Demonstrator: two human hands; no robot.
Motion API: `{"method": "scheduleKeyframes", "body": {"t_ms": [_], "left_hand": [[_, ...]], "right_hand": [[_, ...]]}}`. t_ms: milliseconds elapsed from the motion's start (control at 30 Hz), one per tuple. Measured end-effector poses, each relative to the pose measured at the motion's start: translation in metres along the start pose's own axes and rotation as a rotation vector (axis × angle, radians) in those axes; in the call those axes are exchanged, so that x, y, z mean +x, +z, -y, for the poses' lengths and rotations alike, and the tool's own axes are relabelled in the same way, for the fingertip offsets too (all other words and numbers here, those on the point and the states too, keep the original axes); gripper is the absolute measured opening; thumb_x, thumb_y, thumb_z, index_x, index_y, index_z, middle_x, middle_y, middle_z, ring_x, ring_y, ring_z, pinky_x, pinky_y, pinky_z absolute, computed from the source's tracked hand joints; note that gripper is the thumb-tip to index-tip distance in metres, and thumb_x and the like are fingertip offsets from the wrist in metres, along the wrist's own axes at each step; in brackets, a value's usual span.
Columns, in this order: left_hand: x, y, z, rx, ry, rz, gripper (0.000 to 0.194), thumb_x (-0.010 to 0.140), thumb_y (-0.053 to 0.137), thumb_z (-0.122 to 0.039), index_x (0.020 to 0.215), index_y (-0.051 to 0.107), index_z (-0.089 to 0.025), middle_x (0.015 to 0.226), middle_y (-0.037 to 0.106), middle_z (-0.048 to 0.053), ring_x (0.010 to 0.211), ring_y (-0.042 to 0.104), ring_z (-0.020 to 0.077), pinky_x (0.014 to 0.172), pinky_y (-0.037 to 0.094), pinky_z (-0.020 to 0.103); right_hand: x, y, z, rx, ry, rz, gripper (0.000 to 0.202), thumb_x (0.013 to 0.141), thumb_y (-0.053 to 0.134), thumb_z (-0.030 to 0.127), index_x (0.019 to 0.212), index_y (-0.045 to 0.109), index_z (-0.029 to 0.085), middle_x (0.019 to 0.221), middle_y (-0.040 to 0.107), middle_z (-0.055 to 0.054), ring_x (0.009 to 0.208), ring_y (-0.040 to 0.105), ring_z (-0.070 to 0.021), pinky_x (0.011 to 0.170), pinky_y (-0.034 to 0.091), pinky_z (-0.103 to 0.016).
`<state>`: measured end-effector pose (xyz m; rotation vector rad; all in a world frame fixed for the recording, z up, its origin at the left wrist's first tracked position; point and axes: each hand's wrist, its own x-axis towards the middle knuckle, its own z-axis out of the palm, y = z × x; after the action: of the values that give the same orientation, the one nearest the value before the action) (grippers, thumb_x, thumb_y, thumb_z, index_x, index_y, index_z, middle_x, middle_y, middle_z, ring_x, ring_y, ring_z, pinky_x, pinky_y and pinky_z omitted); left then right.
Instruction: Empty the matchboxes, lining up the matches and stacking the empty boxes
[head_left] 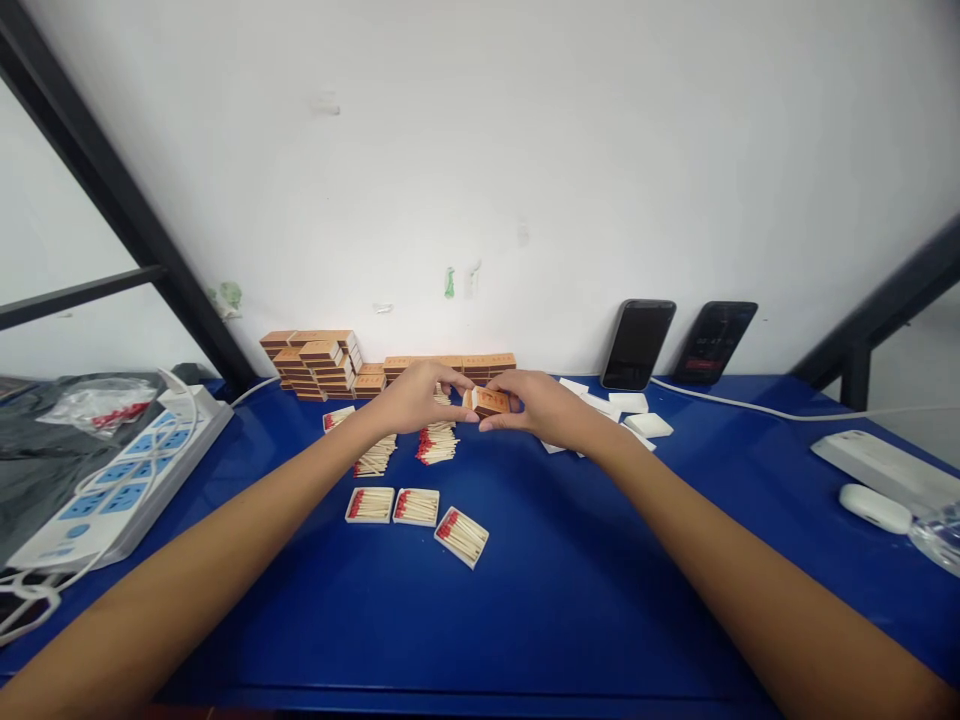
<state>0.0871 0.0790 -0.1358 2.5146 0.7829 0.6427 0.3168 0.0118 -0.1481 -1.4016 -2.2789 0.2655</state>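
Observation:
Both hands meet at a brown matchbox (491,401) held above the blue table. My right hand (538,402) grips its right end between thumb and fingers. My left hand (421,396) pinches the white tray end at the box's left side. Below my left hand lie piles of loose red-tipped matches (438,443), partly hidden by the hand. Nearer me, a match-filled tray (370,505) sits beside a second filled tray (416,506), and a third filled tray (462,537) lies at an angle to their right.
Stacked matchboxes (319,362) stand by the wall at the left, with a lower row (450,364) alongside. White trays (628,403) lie right of my hands. Two phones lean on the wall, one a black phone (639,345). A power strip (124,480) is at the left edge.

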Motion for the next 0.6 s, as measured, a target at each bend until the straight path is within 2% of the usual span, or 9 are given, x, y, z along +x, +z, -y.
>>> {"method": "scheduleKeyframes", "body": {"t_ms": [133,300,400,500,600], "left_hand": [[-0.004,0.002,-0.001,-0.076,-0.016,0.011,0.039,0.076,0.086,-0.05,0.101,0.082,-0.021,0.094,0.078,0.006,0.082,0.063,0.0183,0.072,0.047,0.03],[-0.008,0.003,-0.008,-0.117,-0.06,-0.003,0.035,0.079,0.082,-0.049,0.1,0.081,-0.021,0.097,0.078,0.005,0.084,0.063,0.0182,0.073,0.048,0.029],[-0.008,0.0,-0.007,-0.113,-0.061,-0.029,0.036,0.079,0.081,-0.047,0.104,0.08,-0.021,0.097,0.077,0.005,0.085,0.063,0.0184,0.076,0.049,0.03],[-0.006,-0.011,0.004,-0.105,-0.097,-0.064,0.042,0.079,0.079,-0.053,0.1,0.078,-0.017,0.092,0.075,0.006,0.078,0.062,0.0174,0.072,0.049,0.03],[-0.005,-0.03,0.027,-0.044,-0.203,-0.185,0.047,0.078,0.077,-0.059,0.094,0.077,-0.015,0.089,0.075,0.006,0.075,0.063,0.0167,0.069,0.048,0.029]], "right_hand": [[0.002,0.003,0.001,-0.055,-0.02,0.01,0.046,0.084,0.083,0.053,0.11,0.072,0.017,0.101,0.073,-0.008,0.085,0.061,-0.0217,0.07,0.033,-0.027],[0.002,0.003,0.008,-0.097,0.018,0.031,0.045,0.085,0.082,0.057,0.102,0.072,0.017,0.092,0.071,-0.007,0.08,0.061,-0.0205,0.066,0.031,-0.027],[0.001,0.004,0.009,-0.087,0.04,-0.024,0.055,0.084,0.08,0.06,0.119,0.069,0.019,0.101,0.072,-0.009,0.085,0.064,-0.0227,0.069,0.035,-0.027],[-0.001,0.006,0.002,-0.064,0.069,-0.095,0.066,0.088,0.075,0.063,0.136,0.06,0.021,0.116,0.071,-0.011,0.091,0.066,-0.024,0.073,0.042,-0.029],[-0.001,0.008,-0.01,-0.073,0.113,-0.118,0.061,0.093,0.07,0.062,0.136,0.059,0.021,0.12,0.071,-0.01,0.094,0.067,-0.0238,0.075,0.046,-0.031]]}}
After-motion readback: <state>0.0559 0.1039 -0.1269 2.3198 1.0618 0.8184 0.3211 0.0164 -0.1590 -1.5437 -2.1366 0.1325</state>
